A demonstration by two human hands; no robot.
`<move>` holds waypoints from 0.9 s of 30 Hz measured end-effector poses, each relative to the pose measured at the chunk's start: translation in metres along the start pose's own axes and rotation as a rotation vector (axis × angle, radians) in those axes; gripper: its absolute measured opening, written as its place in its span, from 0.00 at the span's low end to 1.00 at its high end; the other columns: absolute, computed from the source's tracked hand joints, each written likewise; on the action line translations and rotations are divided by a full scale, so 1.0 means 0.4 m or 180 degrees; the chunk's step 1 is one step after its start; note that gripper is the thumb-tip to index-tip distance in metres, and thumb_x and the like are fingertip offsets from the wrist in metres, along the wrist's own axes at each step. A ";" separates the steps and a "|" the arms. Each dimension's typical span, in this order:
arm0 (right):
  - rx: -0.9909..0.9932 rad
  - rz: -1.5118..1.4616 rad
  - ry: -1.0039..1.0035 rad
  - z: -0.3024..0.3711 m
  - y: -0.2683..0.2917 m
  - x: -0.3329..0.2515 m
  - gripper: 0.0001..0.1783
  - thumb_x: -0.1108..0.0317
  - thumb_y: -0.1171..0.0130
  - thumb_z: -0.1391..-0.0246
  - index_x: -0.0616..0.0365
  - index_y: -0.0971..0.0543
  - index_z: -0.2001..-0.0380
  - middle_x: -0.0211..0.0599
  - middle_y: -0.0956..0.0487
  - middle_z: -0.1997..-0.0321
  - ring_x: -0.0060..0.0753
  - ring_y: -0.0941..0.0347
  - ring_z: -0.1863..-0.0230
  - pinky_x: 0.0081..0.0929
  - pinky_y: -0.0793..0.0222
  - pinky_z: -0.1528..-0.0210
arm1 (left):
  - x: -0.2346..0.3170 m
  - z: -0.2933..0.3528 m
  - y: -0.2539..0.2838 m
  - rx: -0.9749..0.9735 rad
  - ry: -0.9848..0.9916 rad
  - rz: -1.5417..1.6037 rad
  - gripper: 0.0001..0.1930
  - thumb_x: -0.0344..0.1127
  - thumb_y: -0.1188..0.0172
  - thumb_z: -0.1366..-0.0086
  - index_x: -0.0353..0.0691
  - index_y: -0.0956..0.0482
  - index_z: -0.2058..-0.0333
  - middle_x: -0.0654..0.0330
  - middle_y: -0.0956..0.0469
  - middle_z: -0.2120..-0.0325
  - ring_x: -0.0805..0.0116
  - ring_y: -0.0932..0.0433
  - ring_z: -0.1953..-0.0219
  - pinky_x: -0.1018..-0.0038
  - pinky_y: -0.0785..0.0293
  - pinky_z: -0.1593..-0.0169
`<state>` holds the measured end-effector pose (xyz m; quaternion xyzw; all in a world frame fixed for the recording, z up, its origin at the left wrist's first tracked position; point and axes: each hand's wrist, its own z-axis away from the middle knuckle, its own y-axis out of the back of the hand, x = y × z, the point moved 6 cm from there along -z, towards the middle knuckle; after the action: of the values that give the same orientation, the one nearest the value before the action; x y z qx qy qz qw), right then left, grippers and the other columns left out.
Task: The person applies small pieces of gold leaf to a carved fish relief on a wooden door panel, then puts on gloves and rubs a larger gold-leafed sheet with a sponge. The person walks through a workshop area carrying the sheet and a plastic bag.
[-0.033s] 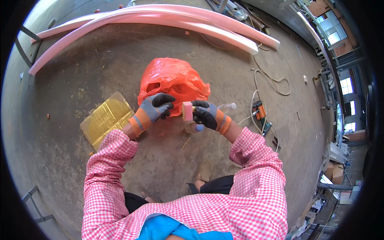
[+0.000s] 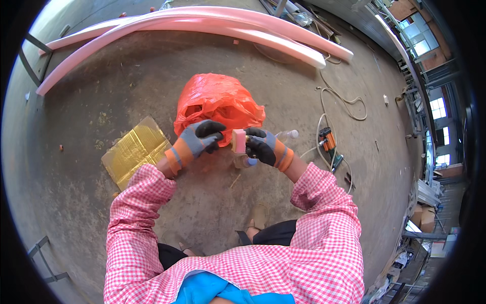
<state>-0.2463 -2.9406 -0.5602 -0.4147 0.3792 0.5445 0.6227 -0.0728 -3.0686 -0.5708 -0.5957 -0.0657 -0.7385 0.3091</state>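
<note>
My right hand (image 2: 263,148), in a grey and orange work glove with black fingers, pinches a small pink foam block (image 2: 239,141) by its right side. The block's left edge shows a paler, yellowish face. Just left of it, my left hand (image 2: 198,141), gloved alike, is held with fingers bent and apart from the thumb, and I see nothing in it. Right behind both hands lies a crumpled red plastic bag (image 2: 215,93) with an opening facing me. Below the block a clear bottle with a blue cap (image 2: 249,161) is partly hidden by my right hand.
A gold-coloured cardboard sheet (image 2: 135,154) lies left on the floor. To the right are another clear bottle (image 2: 289,135), an orange power tool (image 2: 329,141) and its looped cord (image 2: 349,104). Long pink foam strips (image 2: 202,20) stretch across the far side. A metal frame (image 2: 36,63) stands far left.
My left hand has shifted slightly right, closer to the foam block. The block has turned a little and moved slightly right with my right hand.
</note>
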 end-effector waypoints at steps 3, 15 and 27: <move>0.0153 -0.0332 0.0076 0.042 0.001 -0.003 0.18 0.55 0.44 0.31 0.57 0.20 0.49 0.24 0.22 0.65 0.16 0.28 0.68 0.18 0.30 0.66 | 0.018 0.025 -0.079 -0.0170 -0.0272 -0.0177 0.21 0.28 0.34 0.35 0.35 0.25 0.45 0.61 0.18 0.63 0.75 0.20 0.65 0.75 0.21 0.58; 0.0701 -0.0635 0.0543 0.100 0.008 -0.023 0.14 0.57 0.43 0.33 0.56 0.20 0.54 0.28 0.19 0.63 0.19 0.25 0.65 0.22 0.28 0.63 | 0.134 0.122 -0.260 0.0948 -0.1859 -0.1970 0.26 0.34 0.25 0.43 0.36 0.23 0.46 0.58 0.21 0.59 0.66 0.19 0.60 0.73 0.22 0.55; 0.1590 0.0432 0.2026 0.162 0.009 -0.126 0.19 0.70 0.31 0.46 0.58 0.23 0.52 0.37 0.19 0.54 0.32 0.20 0.57 0.30 0.24 0.51 | 0.123 0.047 -0.257 0.0484 -0.1101 -0.0330 0.12 0.28 0.40 0.31 0.35 0.21 0.50 0.63 0.19 0.57 0.74 0.23 0.54 0.75 0.27 0.50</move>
<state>-0.2543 -2.8984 -0.4900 -0.3725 0.7000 0.3200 0.5185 -0.1170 -2.9962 -0.4925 -0.6844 -0.2041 -0.6330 0.2988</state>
